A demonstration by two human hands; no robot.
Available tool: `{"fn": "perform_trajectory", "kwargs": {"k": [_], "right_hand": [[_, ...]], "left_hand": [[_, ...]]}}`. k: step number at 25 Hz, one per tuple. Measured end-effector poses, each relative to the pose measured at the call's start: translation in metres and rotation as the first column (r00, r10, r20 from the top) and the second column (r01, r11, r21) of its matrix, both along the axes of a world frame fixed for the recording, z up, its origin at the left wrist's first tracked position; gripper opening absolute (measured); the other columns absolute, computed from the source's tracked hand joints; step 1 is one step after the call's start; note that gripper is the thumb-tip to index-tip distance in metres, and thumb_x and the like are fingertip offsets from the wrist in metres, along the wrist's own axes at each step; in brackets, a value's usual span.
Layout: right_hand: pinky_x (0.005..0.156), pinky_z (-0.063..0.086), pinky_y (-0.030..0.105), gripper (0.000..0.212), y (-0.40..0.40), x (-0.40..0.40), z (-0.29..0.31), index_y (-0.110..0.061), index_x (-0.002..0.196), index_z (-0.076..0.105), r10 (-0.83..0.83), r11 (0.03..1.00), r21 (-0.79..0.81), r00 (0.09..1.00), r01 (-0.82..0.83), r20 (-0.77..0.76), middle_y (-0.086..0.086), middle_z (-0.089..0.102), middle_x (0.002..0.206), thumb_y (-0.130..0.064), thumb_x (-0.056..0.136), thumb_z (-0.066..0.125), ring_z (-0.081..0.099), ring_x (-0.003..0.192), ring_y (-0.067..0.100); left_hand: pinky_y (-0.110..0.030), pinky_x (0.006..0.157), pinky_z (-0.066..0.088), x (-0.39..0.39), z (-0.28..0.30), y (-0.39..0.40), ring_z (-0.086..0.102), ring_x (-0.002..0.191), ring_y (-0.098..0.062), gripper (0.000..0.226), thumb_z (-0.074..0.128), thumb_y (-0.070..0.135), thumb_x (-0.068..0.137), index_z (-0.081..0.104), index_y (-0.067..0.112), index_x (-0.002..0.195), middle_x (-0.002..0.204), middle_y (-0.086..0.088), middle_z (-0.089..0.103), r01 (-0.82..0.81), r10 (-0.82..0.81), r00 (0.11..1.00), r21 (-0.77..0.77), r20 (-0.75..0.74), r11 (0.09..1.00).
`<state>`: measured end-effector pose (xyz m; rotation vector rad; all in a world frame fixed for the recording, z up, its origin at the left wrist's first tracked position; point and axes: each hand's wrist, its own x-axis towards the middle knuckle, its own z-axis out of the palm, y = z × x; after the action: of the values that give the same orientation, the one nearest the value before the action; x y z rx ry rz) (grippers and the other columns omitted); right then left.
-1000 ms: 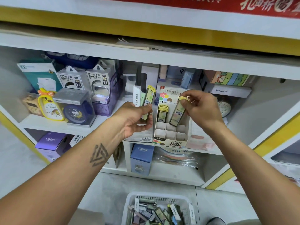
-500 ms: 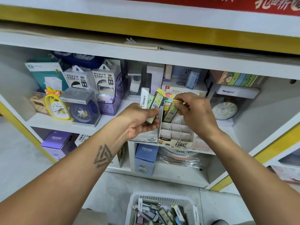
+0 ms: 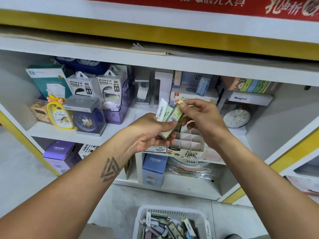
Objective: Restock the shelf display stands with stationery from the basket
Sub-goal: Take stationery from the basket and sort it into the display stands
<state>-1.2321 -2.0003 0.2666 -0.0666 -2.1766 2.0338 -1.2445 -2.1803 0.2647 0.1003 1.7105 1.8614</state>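
Note:
My left hand (image 3: 148,133) grips a small fan of slim lead-refill packs (image 3: 163,112), white, green and yellow-capped, in front of the middle shelf. My right hand (image 3: 205,118) pinches the yellow cap of the rightmost pack (image 3: 175,116) in that fan. Just below both hands stands the cardboard display stand (image 3: 188,146) with its grid of small compartments; most front cells show bare cardboard, and a dark pack sits in its back row, partly hidden by my fingers. The white basket (image 3: 172,210) with several more packs lies on the floor at the bottom edge.
Power bank boxes (image 3: 108,87), a yellow duck clock (image 3: 59,116) and a boxed blue clock (image 3: 86,121) fill the shelf's left. A white round clock (image 3: 236,117) stands to the right. Blue and purple boxes (image 3: 154,168) sit on the lower shelf.
My right hand lowered the pack it carried into the stand's back row, let go, then came up to the fan in my left hand and took hold of the yellow-capped pack.

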Motion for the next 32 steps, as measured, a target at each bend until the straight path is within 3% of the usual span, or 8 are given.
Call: {"fn": "perform_trajectory", "kwargs": {"k": [7, 12, 15, 19, 23, 27, 30, 32], "right_hand": [[0.049, 0.049, 0.026, 0.008, 0.027, 0.006, 0.009, -0.001, 0.097, 0.066, -0.131, 0.99, 0.045, 0.989, 0.133, -0.062, 0.014, 0.068, 0.072, -0.001, 0.09, 0.069, 0.058, 0.05, 0.016], [0.061, 0.061, 0.039, 0.013, 0.039, 0.006, 0.008, -0.018, 0.096, 0.062, -0.152, 0.877, 0.428, 0.97, 0.221, -0.19, 0.015, 0.069, 0.083, -0.007, 0.092, 0.069, 0.068, 0.06, 0.022], [0.065, 0.062, 0.039, 0.011, 0.029, 0.006, 0.001, -0.021, 0.094, 0.065, -0.067, 0.835, 0.522, 0.973, 0.175, -0.22, 0.003, 0.069, 0.088, -0.011, 0.093, 0.068, 0.071, 0.061, 0.014], [0.071, 0.057, 0.043, 0.009, 0.018, 0.003, -0.011, -0.017, 0.099, 0.065, 0.058, 0.654, 0.732, 0.952, 0.191, -0.3, -0.002, 0.064, 0.091, -0.011, 0.092, 0.067, 0.068, 0.071, 0.019], [0.065, 0.058, 0.043, 0.019, 0.012, 0.003, -0.018, -0.023, 0.097, 0.056, 0.087, 0.668, 0.74, 0.98, 0.077, -0.181, -0.002, 0.062, 0.084, -0.01, 0.091, 0.069, 0.067, 0.066, 0.015], [0.073, 0.056, 0.04, 0.008, 0.007, 0.002, -0.019, -0.012, 0.097, 0.068, 0.073, 0.598, 0.784, 0.962, 0.168, -0.262, 0.002, 0.068, 0.087, -0.007, 0.093, 0.064, 0.068, 0.075, 0.021], [0.062, 0.057, 0.035, 0.01, 0.002, 0.004, -0.008, -0.016, 0.096, 0.072, -0.058, 0.867, 0.484, 0.989, 0.118, -0.138, 0.001, 0.071, 0.08, -0.016, 0.096, 0.062, 0.07, 0.065, 0.02], [0.055, 0.055, 0.03, 0.006, -0.001, 0.007, -0.001, -0.018, 0.095, 0.074, 0.022, 0.973, 0.231, 1.0, -0.025, 0.016, 0.006, 0.074, 0.08, -0.02, 0.094, 0.068, 0.068, 0.062, 0.019]], "left_hand": [[-0.042, 0.063, 0.061, -0.002, 0.001, 0.006, 0.073, 0.085, -0.038, 0.023, 0.066, 0.023, 0.093, 0.063, 0.003, 0.103, 0.097, -0.017, 0.074, -0.09, 0.082, 0.993, 0.11, 0.081, 0.99], [-0.022, 0.046, 0.047, -0.008, -0.003, 0.002, 0.05, 0.05, -0.015, 0.019, 0.065, 0.027, 0.094, 0.067, 0.009, 0.089, 0.061, -0.001, 0.055, -0.18, 0.179, 0.984, -0.143, -0.024, 0.973], [-0.02, 0.043, 0.039, -0.008, -0.004, 0.003, 0.045, 0.044, -0.013, 0.019, 0.064, 0.028, 0.095, 0.068, 0.009, 0.093, 0.053, 0.001, 0.051, -0.138, 0.135, 0.99, -0.148, -0.029, 0.979], [-0.02, 0.04, 0.036, -0.009, -0.007, 0.002, 0.045, 0.044, -0.014, 0.019, 0.065, 0.024, 0.094, 0.064, 0.008, 0.104, 0.054, -0.002, 0.053, -0.108, 0.105, 0.994, -0.119, -0.029, 0.987], [-0.019, 0.04, 0.035, -0.008, -0.006, 0.0, 0.045, 0.044, -0.014, 0.009, 0.066, 0.019, 0.093, 0.058, 0.015, 0.091, 0.057, -0.005, 0.057, -0.092, 0.09, 0.996, -0.093, -0.026, 0.991], [-0.019, 0.04, 0.036, -0.007, -0.005, -0.001, 0.049, 0.045, -0.015, 0.008, 0.067, 0.017, 0.092, 0.06, 0.014, 0.095, 0.063, -0.008, 0.063, -0.094, 0.093, 0.996, -0.068, -0.008, 0.993], [-0.02, 0.041, 0.038, -0.003, -0.004, 0.001, 0.052, 0.047, -0.017, 0.012, 0.069, 0.017, 0.091, 0.064, 0.01, 0.099, 0.069, -0.01, 0.067, -0.068, 0.068, 0.998, -0.055, -0.01, 0.996], [-0.021, 0.043, 0.041, 0.001, -0.002, 0.003, 0.057, 0.05, -0.019, 0.011, 0.068, 0.018, 0.092, 0.066, 0.009, 0.099, 0.072, -0.012, 0.068, -0.029, 0.028, 0.999, -0.045, -0.018, 0.999]]}}
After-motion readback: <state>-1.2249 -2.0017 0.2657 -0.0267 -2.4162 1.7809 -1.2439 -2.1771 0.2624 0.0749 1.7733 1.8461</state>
